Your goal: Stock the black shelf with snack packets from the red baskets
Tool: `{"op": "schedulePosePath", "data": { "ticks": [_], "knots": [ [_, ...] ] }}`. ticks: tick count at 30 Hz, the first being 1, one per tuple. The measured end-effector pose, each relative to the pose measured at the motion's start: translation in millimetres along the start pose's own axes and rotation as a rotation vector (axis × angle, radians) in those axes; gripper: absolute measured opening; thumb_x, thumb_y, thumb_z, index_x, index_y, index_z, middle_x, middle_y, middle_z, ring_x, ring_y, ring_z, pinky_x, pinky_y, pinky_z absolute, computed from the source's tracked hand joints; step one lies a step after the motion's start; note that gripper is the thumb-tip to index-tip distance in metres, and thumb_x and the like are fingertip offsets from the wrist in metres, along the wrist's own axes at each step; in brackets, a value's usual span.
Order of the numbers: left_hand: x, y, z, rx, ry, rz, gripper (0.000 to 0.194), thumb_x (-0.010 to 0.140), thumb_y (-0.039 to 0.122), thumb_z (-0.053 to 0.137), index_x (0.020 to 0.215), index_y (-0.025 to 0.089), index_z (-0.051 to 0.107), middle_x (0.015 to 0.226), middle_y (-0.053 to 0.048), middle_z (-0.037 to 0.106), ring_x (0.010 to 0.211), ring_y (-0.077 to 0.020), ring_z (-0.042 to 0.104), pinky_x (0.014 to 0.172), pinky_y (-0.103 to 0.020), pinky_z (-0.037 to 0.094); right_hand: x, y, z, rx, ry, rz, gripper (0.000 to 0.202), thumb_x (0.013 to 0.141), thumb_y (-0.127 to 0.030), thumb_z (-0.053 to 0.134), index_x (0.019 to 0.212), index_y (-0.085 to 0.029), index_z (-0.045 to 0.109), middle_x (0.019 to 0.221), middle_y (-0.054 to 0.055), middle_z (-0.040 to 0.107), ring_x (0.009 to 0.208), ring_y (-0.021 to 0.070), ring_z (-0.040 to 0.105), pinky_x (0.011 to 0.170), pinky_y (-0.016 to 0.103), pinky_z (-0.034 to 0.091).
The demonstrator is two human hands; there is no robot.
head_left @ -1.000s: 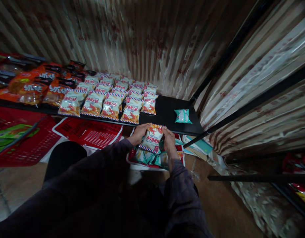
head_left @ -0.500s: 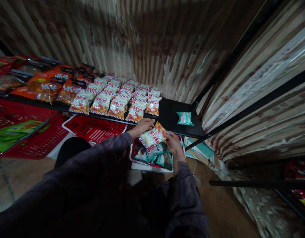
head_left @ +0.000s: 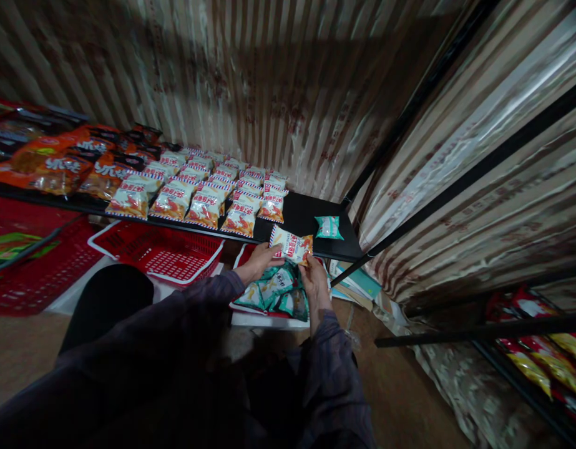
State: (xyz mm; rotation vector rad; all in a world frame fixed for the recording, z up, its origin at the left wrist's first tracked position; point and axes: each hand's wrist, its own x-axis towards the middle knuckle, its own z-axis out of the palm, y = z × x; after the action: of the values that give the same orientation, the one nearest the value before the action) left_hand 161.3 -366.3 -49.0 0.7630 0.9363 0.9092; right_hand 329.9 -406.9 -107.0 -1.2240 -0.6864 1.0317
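Note:
Between my two hands is a white and orange snack bag [head_left: 291, 246] with red lettering, turned sideways just in front of the shelf edge. The fingers of my left hand [head_left: 260, 260] grip its left end. My right hand [head_left: 314, 279] pinches its lower right end. Beneath it, a red basket [head_left: 241, 254] with a white rim holds several green snack bags [head_left: 276, 282]. Rows of matching white and orange bags [head_left: 243, 212] stand on the black shelf [head_left: 297, 215]. One small green bag [head_left: 329, 227] lies alone near the shelf's right end.
Orange snack bags [head_left: 63, 170] fill the shelf's left part. Below it are an empty-looking red basket [head_left: 170, 252] and another red basket [head_left: 48, 274] with green packets. A slanted black post [head_left: 409, 221] rises at the right. More bags [head_left: 526, 355] lie on a lower right shelf.
The held bag has been turned from steeply tilted to nearly level and lifted off the basket, uncovering the green bags. The view has shifted to the right.

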Motion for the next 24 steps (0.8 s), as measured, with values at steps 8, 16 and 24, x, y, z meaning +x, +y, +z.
{"op": "schedulePosePath", "data": {
  "ticks": [8,16,24],
  "knots": [
    [4.8,-4.0,9.6,-0.071,0.132,0.036,0.013,0.081,0.012,0.067,0.077,0.017,0.056,0.070,0.000,0.062,0.065,-0.0112,0.065,0.072,-0.025,0.058,5.8,3.7,10.4,0.181,0.173,0.077,0.013,0.074,-0.031,0.065,0.083,-0.023,0.063,0.082,0.001,0.072,0.086,0.0175,0.068,0.071,0.026,0.058],
    [17.6,19.6,6.3,-0.041,0.246,0.112,0.008,0.082,0.012,0.062,0.082,0.018,0.057,0.073,0.000,0.064,0.067,-0.0108,0.063,0.068,-0.022,0.053,-3.5,1.2,15.1,0.238,0.097,0.177,0.016,0.065,-0.025,0.075,0.076,-0.021,0.065,0.080,0.000,0.074,0.072,0.0146,0.069,0.061,0.023,0.057],
    [30.4,40.9,3.5,-0.024,0.232,0.167,0.010,0.073,0.017,0.068,0.071,0.016,0.058,0.063,-0.001,0.064,0.061,-0.0134,0.062,0.061,-0.023,0.050,-13.2,-5.1,19.6,0.188,-0.138,0.308,0.022,0.060,-0.018,0.081,0.076,-0.019,0.067,0.077,0.001,0.075,0.067,0.0149,0.069,0.064,0.025,0.059]
  ]
}}
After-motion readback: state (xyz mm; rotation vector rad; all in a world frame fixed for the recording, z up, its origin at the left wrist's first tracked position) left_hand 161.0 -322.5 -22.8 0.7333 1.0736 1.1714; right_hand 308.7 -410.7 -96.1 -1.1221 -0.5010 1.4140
